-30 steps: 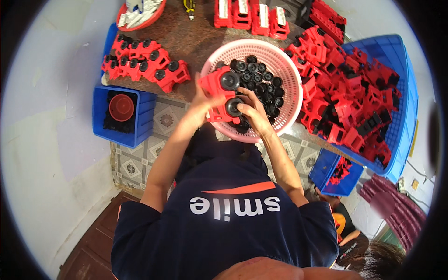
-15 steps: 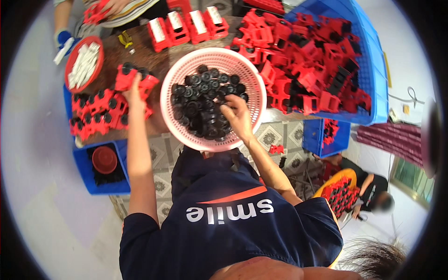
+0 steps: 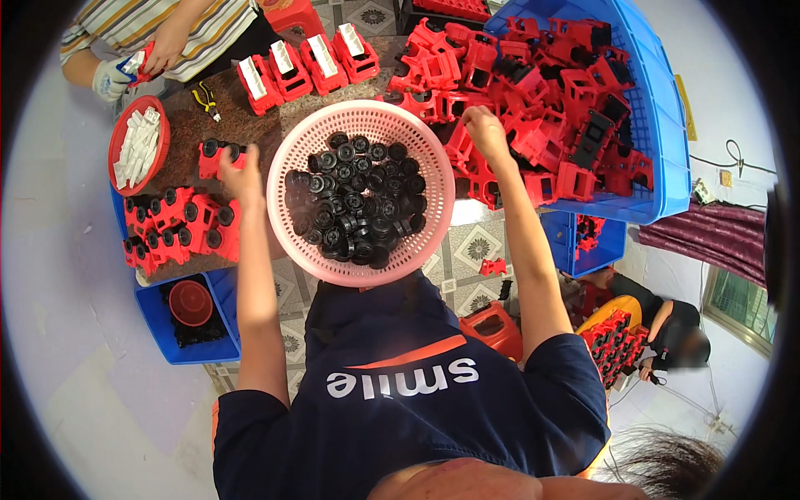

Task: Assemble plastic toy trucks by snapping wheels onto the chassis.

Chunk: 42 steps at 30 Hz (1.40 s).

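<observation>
My left hand (image 3: 242,173) is open, its fingers apart, beside a red toy truck body with black wheels (image 3: 212,160) on the table. Close by lies a cluster of wheeled red truck bodies (image 3: 185,221). In front of me a pink perforated basket (image 3: 277,208) holds a heap of black toy wheels (image 3: 354,196). My right hand (image 3: 487,133) is past the basket's right side, over the near edge of a pile of red truck bodies (image 3: 533,92). Its fingers are curled; what they hold, if anything, is hidden.
A large blue crate (image 3: 658,125) backs the pile. Red trucks with white tops (image 3: 321,62) line the far edge. A red bowl (image 3: 162,137) of white parts and yellow-handled pliers (image 3: 206,102) lie left. A co-worker's hand (image 3: 171,42) works beyond; another person (image 3: 679,333) sits lower right.
My right hand has left the wheels and moved right to the red pile. My left hand has let go of the wheeled truck body, now on the table. The co-worker's gloved hand has moved off the white parts.
</observation>
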{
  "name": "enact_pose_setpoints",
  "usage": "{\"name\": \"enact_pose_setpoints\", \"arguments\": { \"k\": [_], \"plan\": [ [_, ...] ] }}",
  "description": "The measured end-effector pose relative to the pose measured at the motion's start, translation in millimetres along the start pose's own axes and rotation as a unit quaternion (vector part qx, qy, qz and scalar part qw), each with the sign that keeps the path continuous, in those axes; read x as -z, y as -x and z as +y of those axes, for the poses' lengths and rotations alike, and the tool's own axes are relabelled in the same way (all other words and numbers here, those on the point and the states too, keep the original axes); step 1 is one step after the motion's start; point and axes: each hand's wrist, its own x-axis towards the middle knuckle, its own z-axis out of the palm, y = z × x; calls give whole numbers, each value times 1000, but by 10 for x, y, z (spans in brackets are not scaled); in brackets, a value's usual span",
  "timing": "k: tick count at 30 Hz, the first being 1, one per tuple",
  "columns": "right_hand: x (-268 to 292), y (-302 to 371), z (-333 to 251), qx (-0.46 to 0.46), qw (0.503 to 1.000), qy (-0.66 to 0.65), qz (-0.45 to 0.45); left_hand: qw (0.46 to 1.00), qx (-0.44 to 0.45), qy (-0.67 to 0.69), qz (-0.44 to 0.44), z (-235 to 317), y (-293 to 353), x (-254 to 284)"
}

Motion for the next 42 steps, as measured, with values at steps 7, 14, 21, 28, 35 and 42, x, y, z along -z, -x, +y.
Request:
{"name": "enact_pose_setpoints", "arguments": {
  "k": [7, 14, 21, 28, 35, 42],
  "plan": [
    [-140, 163, -319, 127, 981, 129, -63, 960, 49, 96, -258, 843, 1370, -577],
    [-207, 207, -445, 79, 986, 147, 16, 922, 68, 58, -376, 1015, 1912, -568],
    [-55, 107, -478, 27, 983, 178, -31, 887, 82, 54, -451, 1152, 1945, -490],
    [203, 278, -258, -11, 997, 64, 38, 861, 99, 55, -496, 1169, 2001, -509],
    [500, 476, -350, -46, 996, -39, 61, 812, 171, 119, -546, 1390, 2032, -679],
    [924, 829, -749, -32, 989, -139, 44, 714, 370, 283, -522, 1396, 2200, -796]
  ]
}}
